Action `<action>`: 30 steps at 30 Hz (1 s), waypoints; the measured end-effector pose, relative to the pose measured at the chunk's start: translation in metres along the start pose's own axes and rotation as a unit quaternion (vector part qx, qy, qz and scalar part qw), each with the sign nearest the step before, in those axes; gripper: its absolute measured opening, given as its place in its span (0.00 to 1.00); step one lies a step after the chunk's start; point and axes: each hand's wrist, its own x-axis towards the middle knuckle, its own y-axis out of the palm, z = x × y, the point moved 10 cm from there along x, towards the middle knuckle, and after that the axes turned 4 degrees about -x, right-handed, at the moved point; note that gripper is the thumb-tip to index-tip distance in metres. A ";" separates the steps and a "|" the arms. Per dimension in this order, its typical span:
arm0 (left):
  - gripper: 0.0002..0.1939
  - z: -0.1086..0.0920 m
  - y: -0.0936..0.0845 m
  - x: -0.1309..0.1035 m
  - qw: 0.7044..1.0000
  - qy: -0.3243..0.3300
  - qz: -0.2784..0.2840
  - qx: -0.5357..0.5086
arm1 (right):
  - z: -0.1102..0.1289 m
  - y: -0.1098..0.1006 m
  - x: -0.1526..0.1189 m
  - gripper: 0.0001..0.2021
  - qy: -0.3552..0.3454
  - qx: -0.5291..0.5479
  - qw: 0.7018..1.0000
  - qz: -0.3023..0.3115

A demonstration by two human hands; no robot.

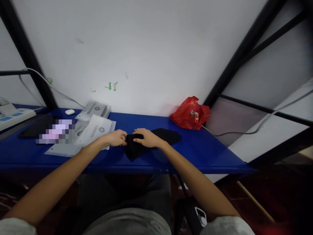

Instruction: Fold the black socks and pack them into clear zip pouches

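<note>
Black cloth (134,150) mid-tabletop (202,150). Left hand (117,138): fingers pinched on its 10 o'clock edge. Right hand (146,138): fingers spread over top; too dark to tell grip. Looks partway: black piece (170,135) at 2 o'clock lies flat, unworked.

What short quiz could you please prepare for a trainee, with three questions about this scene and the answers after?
1. True or false: the right hand touches the black item.

2. Which thing lies on the right part of the blue table?
A) a power strip
B) a red plastic bag
C) a small white case

3. Fill in the missing word: from the wearer's view, the printed pouches lie mostly to the ____ of the left hand.

Key: 1. True; 2. B; 3. left.
</note>
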 end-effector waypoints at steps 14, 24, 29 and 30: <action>0.08 0.004 -0.010 0.000 0.998 -0.029 -0.054 -0.005 | 0.000 0.004 0.015 0.04 -0.002 0.109 0.993 0.047; 0.19 0.005 -0.015 -0.001 0.982 -0.052 -0.139 0.116 | -0.033 -0.038 -0.011 0.11 0.069 0.004 0.985 -0.156; 0.13 -0.003 -0.027 -0.009 0.966 -0.090 -0.148 0.192 | -0.081 -0.071 -0.052 0.10 0.123 -0.017 0.967 -0.221; 0.14 -0.006 -0.034 -0.011 0.963 -0.090 -0.148 0.207 | -0.092 -0.076 -0.061 0.10 0.136 -0.022 0.963 -0.233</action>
